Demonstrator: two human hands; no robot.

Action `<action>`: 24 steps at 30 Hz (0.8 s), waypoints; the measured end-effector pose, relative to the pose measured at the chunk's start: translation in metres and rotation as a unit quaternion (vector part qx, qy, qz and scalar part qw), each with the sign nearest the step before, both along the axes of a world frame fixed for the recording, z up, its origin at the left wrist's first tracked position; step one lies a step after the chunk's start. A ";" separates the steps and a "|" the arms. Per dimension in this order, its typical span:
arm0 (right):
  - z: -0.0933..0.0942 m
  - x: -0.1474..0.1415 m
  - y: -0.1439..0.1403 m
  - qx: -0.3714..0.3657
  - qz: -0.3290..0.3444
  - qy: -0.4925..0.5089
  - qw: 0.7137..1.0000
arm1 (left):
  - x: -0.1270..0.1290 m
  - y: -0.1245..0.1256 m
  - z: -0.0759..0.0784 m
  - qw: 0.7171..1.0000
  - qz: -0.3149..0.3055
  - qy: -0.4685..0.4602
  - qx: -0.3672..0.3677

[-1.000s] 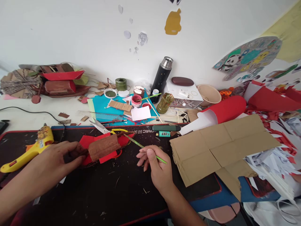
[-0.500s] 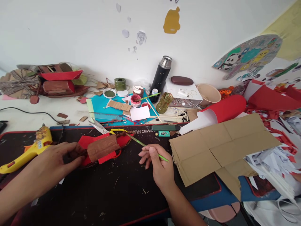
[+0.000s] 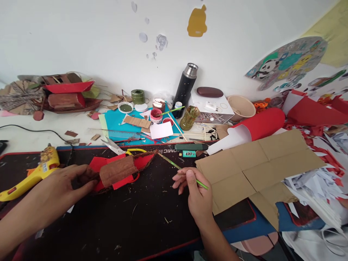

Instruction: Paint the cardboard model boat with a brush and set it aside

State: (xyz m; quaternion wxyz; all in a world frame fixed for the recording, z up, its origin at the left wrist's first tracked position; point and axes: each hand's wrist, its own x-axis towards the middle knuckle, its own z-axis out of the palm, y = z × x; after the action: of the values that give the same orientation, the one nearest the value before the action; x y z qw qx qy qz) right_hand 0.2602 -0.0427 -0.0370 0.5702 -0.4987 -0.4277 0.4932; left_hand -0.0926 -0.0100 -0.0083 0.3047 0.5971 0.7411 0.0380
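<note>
A small model boat (image 3: 118, 171), red with a rounded brown cover, lies on the dark mat. My left hand (image 3: 77, 179) pinches its left end, and the fingertips are partly hidden there. My right hand (image 3: 197, 188) is closed round a green paintbrush (image 3: 174, 164). The bristles are at the boat's pointed right tip; whether they touch it I cannot tell. Behind the boat lie yellow-handled scissors (image 3: 115, 146), partly covered by it. Left of my left hand is a yellow glue gun (image 3: 45, 170).
Paint pots (image 3: 156, 115), a blue-green sheet (image 3: 111, 123) and a black thermos (image 3: 185, 87) stand along the back. Folded cardboard (image 3: 261, 163) and paper scraps (image 3: 315, 188) cover the right side. A finished-looking boat model (image 3: 67, 101) sits at the back left.
My right hand has moved right with the paintbrush, and the brush tip has shifted to the boat's pointed end. My left hand keeps its hold on the boat.
</note>
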 end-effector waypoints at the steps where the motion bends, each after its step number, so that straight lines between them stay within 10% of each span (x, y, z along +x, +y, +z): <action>1: 0.000 0.000 0.000 0.002 0.001 0.002 1.000 | 0.000 0.000 -0.001 1.000 0.000 -0.002 0.001; 24: -0.003 -0.020 0.005 -0.011 0.063 0.010 0.998 | 0.002 -0.002 0.002 1.000 -0.004 -0.001 0.015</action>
State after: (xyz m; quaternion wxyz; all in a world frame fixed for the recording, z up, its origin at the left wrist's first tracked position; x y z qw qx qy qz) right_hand 0.2397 -0.0374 -0.0396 0.5368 -0.4722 -0.4465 0.5380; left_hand -0.0908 -0.0120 -0.0067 0.2971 0.6047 0.7374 0.0483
